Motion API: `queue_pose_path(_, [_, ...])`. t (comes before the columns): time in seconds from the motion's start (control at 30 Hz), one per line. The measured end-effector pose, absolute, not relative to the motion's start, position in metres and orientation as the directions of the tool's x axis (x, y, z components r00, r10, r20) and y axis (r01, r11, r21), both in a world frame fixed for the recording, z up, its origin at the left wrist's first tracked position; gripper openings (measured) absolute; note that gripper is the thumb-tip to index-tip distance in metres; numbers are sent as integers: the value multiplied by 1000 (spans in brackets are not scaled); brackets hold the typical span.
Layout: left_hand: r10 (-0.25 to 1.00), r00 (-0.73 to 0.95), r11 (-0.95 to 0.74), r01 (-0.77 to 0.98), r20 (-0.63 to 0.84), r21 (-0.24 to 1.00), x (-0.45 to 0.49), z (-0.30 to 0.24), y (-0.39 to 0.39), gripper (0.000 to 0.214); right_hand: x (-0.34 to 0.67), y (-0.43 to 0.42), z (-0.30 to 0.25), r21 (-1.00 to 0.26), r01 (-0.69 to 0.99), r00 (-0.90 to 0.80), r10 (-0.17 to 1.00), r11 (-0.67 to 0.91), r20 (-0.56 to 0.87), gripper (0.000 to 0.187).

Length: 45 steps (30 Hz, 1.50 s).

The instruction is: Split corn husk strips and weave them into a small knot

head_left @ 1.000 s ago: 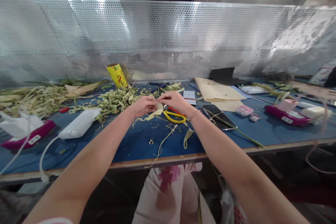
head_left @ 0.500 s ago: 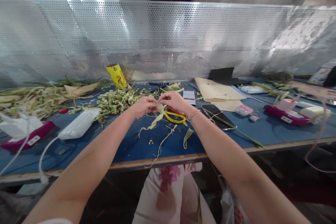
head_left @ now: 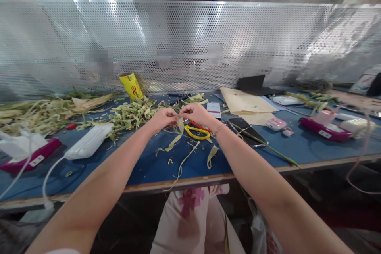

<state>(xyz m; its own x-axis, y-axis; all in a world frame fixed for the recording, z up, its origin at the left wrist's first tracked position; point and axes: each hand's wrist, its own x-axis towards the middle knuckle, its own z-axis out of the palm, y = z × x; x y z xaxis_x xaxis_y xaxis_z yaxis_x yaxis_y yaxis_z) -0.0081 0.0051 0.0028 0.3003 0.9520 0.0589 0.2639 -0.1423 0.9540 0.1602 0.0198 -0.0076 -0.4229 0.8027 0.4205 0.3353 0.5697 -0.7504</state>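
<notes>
My left hand [head_left: 163, 120] and my right hand [head_left: 195, 113] meet above the middle of the blue table, fingertips pinched together. Between them they grip a pale green dried leaf strip [head_left: 181, 126], whose loose end hangs toward the tabletop. Just below my right hand lie yellow-handled scissors [head_left: 197, 132], with a red handle [head_left: 200, 126] partly hidden behind them. A heap of dried leaf pieces [head_left: 131, 114] spreads beside my left hand. A thin fibre strand [head_left: 187, 159] and a curled leaf scrap [head_left: 212, 154] rest nearer the table's front edge.
A yellow tube [head_left: 131, 86] stands tilted before the perforated metal screen [head_left: 190, 27]. To the left are a white power bank [head_left: 89, 141] and a magenta power strip [head_left: 47, 152]. On the right lie a phone [head_left: 247, 131], brown paper [head_left: 247, 101] and another magenta strip [head_left: 324, 129].
Both hands stay pinched at nearly the same spot. The view has shifted very slightly; the other things on the table look unmoved.
</notes>
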Motion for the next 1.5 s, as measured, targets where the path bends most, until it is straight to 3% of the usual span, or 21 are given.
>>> queue_pose_path(0.13, [928, 317, -331, 455, 197, 827, -7, 2, 5, 20, 160, 21, -8, -829, 271, -414, 837, 489, 358, 14])
queue_pose_path(0.27, [916, 305, -383, 468, 261, 797, -8, 1, 6, 21, 159, 20, -7, -868, 203, -414, 843, 454, 344, 9])
queue_pose_path(0.37, [930, 300, -321, 387, 211, 864, -8, 3, 6, 20, 159, 21, -7, -865, 177, -422, 831, 469, 364, 6])
queue_pose_path(0.47, [955, 272, -179, 198, 121, 964, -7, 4, 5, 17, 160, 21, -8, -833, 183, -436, 802, 523, 408, 8])
queue_pose_path(0.6, [956, 291, 19, 44, -31, 999, -7, 3, 6, 16, 161, 20, -7, -782, 212, -435, 773, 586, 461, 10])
queue_pose_path(0.87, [968, 250, -6, -32, 14, 999, -4, 2, 6, 12, 161, 21, -7, -759, 189, -420, 750, 623, 511, 15])
queue_pose_path(1.5, [957, 273, 100, 4, -97, 995, -7, 10, 4, 10, 162, 21, -8, -757, 212, -436, 753, 618, 492, 11])
